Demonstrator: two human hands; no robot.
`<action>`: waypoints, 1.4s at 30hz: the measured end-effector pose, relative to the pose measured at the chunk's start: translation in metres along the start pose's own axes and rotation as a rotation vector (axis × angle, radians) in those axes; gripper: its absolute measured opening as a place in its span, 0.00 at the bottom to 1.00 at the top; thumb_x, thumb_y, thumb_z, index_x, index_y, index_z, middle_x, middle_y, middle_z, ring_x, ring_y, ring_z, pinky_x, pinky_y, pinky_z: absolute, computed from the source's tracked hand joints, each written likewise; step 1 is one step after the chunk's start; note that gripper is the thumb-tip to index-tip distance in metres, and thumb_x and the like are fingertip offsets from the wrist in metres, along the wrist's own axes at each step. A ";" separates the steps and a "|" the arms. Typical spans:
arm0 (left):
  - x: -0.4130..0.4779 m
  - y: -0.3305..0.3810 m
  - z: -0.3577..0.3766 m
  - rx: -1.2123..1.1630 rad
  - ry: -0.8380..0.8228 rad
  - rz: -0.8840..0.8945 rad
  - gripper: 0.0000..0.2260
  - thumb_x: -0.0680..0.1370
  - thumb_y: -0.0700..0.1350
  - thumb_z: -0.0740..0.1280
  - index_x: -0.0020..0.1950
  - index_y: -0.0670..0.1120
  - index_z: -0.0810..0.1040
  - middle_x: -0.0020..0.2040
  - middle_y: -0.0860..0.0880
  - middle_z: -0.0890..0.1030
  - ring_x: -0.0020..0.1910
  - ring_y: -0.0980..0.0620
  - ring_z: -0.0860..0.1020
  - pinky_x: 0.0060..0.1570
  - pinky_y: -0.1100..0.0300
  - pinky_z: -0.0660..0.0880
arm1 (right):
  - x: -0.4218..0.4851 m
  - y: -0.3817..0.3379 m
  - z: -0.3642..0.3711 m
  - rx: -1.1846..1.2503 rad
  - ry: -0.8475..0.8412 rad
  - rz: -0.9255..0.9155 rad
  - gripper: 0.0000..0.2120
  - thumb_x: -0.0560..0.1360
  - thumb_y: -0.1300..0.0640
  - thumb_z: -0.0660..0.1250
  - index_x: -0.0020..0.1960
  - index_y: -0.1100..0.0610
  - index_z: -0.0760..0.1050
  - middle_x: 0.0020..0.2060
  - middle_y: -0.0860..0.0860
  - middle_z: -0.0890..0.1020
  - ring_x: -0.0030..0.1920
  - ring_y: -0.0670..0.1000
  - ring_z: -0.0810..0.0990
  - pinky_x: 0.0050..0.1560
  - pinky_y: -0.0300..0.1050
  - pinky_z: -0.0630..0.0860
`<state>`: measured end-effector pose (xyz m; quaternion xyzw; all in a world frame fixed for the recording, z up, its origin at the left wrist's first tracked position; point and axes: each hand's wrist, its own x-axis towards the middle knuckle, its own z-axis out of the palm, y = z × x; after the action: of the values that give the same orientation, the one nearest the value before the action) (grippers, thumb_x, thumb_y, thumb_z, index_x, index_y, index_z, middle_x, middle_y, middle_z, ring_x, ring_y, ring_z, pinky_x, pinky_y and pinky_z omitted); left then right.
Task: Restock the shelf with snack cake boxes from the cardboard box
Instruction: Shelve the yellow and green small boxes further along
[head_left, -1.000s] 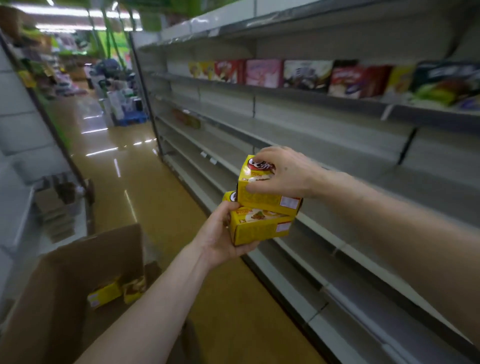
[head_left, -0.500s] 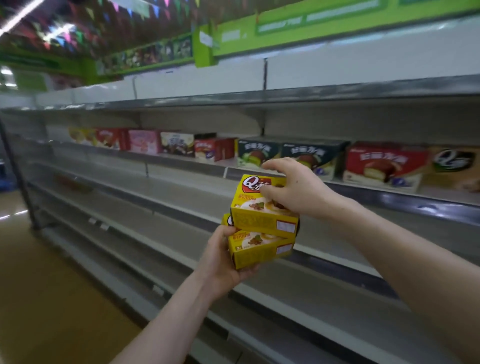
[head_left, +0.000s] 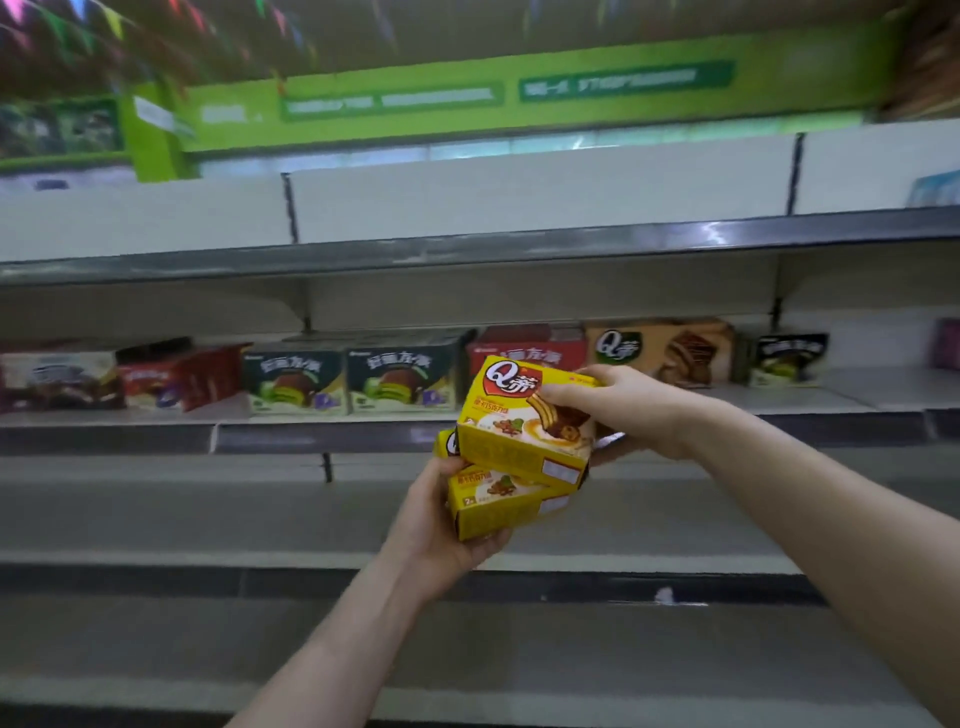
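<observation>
Head view: two yellow snack cake boxes stacked, held in front of shelf (head_left: 519, 436). Right hand (head_left: 631, 410) grips upper yellow box (head_left: 524, 421), fingers curled over its top right edge. Left hand (head_left: 441, 525) cups lower yellow box (head_left: 498, 501) from below-left, fingers wrapped round it. Upper box tilted, resting on lower. Green boxes (head_left: 348, 379), red box (head_left: 524, 345), tan box (head_left: 660, 351) in row on shelf behind.
</observation>
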<state>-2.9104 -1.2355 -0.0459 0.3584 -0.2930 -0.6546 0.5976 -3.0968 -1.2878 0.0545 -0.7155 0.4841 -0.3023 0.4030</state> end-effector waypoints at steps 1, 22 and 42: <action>0.007 -0.002 0.007 -0.002 -0.016 -0.016 0.14 0.70 0.50 0.65 0.52 0.45 0.78 0.45 0.43 0.84 0.46 0.44 0.80 0.44 0.53 0.74 | -0.001 0.005 -0.009 0.011 0.034 0.003 0.25 0.72 0.41 0.70 0.64 0.52 0.70 0.50 0.52 0.84 0.48 0.51 0.84 0.44 0.49 0.83; 0.095 -0.124 0.237 0.023 -0.190 -0.133 0.15 0.75 0.52 0.64 0.58 0.46 0.78 0.48 0.42 0.84 0.47 0.44 0.80 0.37 0.55 0.79 | -0.073 0.119 -0.243 0.104 0.265 -0.024 0.15 0.73 0.52 0.72 0.56 0.59 0.78 0.46 0.54 0.86 0.46 0.51 0.85 0.47 0.48 0.82; 0.189 -0.148 0.339 -0.020 -0.024 0.055 0.09 0.76 0.50 0.65 0.53 0.49 0.78 0.49 0.44 0.82 0.49 0.45 0.79 0.42 0.52 0.76 | -0.025 0.228 -0.397 0.045 0.554 0.013 0.34 0.71 0.54 0.75 0.72 0.60 0.66 0.55 0.55 0.79 0.46 0.49 0.81 0.36 0.40 0.79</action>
<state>-3.2783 -1.4217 0.0048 0.3366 -0.3034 -0.6450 0.6153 -3.5339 -1.4245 0.0510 -0.5932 0.5735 -0.4947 0.2730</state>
